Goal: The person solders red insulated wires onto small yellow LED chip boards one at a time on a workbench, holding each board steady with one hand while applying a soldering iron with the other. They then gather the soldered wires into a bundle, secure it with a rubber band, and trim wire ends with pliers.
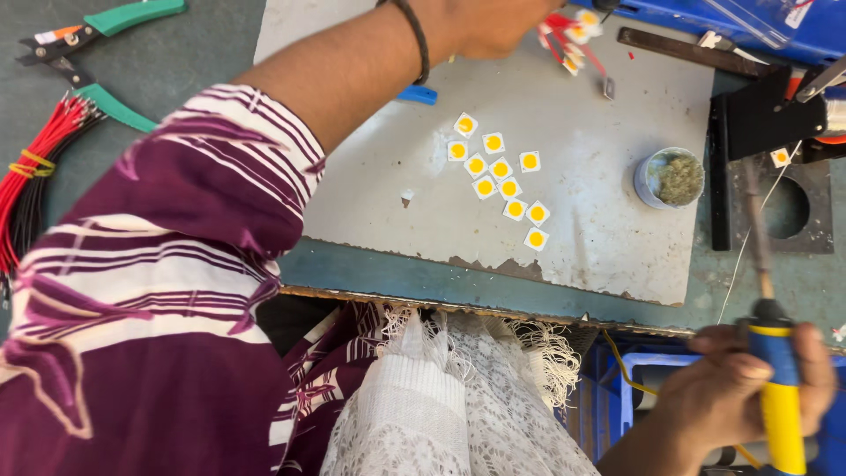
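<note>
My left hand reaches across the grey work plate to its far edge, fingers closed beside a blurred cluster of small white-and-yellow chips with red wires; whether it grips them I cannot tell. My right hand is low at the bench's near right, shut on a soldering iron with a yellow and blue handle, its shaft pointing away over the bench. Several small white square chips with yellow centres lie in a loose group in the middle of the plate.
A small round tin of tip-cleaning wool stands right of the chips. A black iron stand is at the right. Green-handled cutters and a bundle of red and black wires lie at the far left. Blue trays line the far edge.
</note>
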`<state>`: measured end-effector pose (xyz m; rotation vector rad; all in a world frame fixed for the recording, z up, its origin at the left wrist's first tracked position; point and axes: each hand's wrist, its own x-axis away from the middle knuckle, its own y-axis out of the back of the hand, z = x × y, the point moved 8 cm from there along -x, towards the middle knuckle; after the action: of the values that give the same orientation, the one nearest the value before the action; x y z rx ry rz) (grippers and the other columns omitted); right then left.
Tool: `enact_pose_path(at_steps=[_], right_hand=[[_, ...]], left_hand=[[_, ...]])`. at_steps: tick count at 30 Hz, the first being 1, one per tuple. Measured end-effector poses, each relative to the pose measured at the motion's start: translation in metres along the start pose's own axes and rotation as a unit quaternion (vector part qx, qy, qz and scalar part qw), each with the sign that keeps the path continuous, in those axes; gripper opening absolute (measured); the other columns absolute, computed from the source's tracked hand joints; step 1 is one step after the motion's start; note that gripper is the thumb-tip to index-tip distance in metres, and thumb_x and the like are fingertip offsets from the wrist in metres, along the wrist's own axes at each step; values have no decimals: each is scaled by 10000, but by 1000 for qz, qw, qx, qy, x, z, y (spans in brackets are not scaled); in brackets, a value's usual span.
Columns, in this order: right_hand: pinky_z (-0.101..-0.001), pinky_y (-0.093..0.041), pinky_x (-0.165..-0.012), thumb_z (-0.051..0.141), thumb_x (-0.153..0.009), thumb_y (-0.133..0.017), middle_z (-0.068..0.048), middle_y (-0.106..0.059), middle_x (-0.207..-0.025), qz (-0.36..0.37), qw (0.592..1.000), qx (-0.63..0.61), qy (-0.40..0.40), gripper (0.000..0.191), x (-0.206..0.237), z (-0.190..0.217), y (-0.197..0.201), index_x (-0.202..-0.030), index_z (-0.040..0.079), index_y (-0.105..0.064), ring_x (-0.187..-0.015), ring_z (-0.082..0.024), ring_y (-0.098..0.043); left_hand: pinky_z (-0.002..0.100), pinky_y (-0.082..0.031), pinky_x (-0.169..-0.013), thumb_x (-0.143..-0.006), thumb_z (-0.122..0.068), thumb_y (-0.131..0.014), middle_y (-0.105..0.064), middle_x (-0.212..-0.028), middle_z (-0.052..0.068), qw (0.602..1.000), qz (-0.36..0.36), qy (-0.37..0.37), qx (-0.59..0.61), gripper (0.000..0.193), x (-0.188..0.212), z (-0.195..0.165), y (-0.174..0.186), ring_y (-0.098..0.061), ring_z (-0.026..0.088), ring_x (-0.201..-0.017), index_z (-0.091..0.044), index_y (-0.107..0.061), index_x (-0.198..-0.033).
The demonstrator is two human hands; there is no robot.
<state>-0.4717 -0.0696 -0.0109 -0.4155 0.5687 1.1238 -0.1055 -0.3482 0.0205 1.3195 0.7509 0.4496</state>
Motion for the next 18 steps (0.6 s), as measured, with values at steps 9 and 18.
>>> enact_pose_path(at_steps=[9,18], right_hand=[[-293,-379,-607,241,-1184,-714,-155,-559,-853,-233,967,67,73,410,-46,-16,133,-1082,-125,-562,-672,-216,-497],[-230,-384,-568,237,-1188,-713,-72,-601,-854,-137,980,128,61,332,-144,-29,92,-1336,-59,-686,-639,-117,-537]], left_hand=[[495,-488,-946,-888,-300,-755,-678,-1242,151,996,-78,34,-1,595,101,-9,72,-640,339,-1125,-53,-613,-1411],[489,-465,-1070,-914,-337,-732,-645,-1282,207,889,-143,419,117,591,326,-1,62,-607,365,-1219,-28,-590,-1397]])
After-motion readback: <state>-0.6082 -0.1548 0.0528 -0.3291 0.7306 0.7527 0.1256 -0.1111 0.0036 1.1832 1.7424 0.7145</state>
